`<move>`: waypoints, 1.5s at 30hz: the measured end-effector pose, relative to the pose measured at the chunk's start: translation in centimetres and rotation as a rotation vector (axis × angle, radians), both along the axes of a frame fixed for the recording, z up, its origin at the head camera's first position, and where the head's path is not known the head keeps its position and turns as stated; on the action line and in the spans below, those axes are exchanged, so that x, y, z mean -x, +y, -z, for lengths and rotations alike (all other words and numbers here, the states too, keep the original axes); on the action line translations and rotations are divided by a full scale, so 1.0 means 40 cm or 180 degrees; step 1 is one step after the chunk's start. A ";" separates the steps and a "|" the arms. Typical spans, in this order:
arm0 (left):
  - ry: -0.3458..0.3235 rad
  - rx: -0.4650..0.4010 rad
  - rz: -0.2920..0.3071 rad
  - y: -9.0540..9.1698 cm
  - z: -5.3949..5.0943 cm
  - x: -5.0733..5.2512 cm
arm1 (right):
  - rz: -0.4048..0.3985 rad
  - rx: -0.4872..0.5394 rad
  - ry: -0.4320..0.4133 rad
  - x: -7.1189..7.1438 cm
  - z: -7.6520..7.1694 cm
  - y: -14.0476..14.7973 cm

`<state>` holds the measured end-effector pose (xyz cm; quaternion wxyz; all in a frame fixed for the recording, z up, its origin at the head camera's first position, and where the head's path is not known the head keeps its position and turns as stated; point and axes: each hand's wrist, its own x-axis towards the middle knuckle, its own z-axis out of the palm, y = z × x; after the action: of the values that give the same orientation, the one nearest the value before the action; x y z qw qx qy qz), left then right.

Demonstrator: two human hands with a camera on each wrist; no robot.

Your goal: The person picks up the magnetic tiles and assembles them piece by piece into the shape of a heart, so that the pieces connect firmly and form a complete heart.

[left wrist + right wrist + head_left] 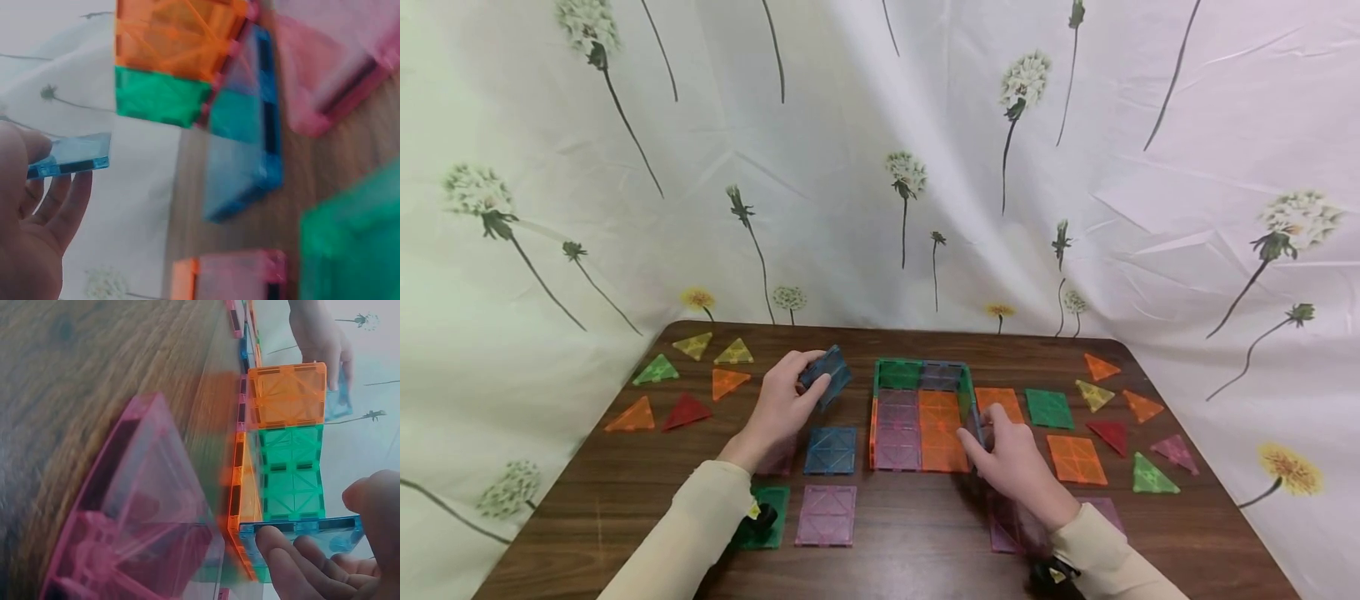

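My left hand [777, 406] pinches a translucent blue square magnetic tile [835, 373] between thumb and fingers, raised and tilted above the table. At the centre stands a low box of tiles [898, 373], with purple and orange squares as its floor and upright squares as its back and side walls. Its near side has no wall. My right hand [1018, 462] is at the box's right wall, its thumb on the inner side and fingers curled against the outside of an upright blue square tile [306, 526]. In the head view this hand partly hides that tile.
Loose triangles, such as a red one [687, 412], lie at the table's left; more, including a green one [1152, 475], lie at the right. Flat squares flank the box: a blue one [831, 451], a purple one [826, 516] and an orange one [1076, 459]. Behind hangs a flower-printed curtain [850, 208].
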<state>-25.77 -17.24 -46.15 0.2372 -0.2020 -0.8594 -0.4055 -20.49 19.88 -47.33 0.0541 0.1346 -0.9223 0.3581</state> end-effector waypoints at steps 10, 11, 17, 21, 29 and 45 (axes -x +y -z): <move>0.0552 -0.0246 0.0707 0.088 -0.088 -0.044 | 0.0013 -0.0012 -0.0055 -0.001 -0.008 -0.003; 0.0557 -0.0218 0.0789 0.099 -0.094 -0.049 | 0.0022 -0.0011 -0.0064 -0.002 -0.008 -0.003; 0.0387 0.0175 0.1434 0.156 -0.113 -0.077 | 0.0111 0.0099 -0.0237 -0.001 -0.006 0.003; 0.0275 0.0568 0.1713 0.184 -0.101 -0.081 | 0.0153 0.0134 -0.0268 0.000 -0.006 0.013; 0.0333 0.1368 0.1564 0.214 -0.072 -0.084 | 0.0118 0.0132 -0.0181 0.005 -0.011 0.046; 0.0386 0.1978 0.1341 0.212 -0.038 -0.088 | 0.0239 -0.0117 0.0211 0.027 -0.010 0.097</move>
<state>-22.27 -8.77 -44.61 0.1264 -0.4601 -0.8654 -0.1527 -21.55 23.74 -46.92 0.0955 0.1127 -0.9308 0.3343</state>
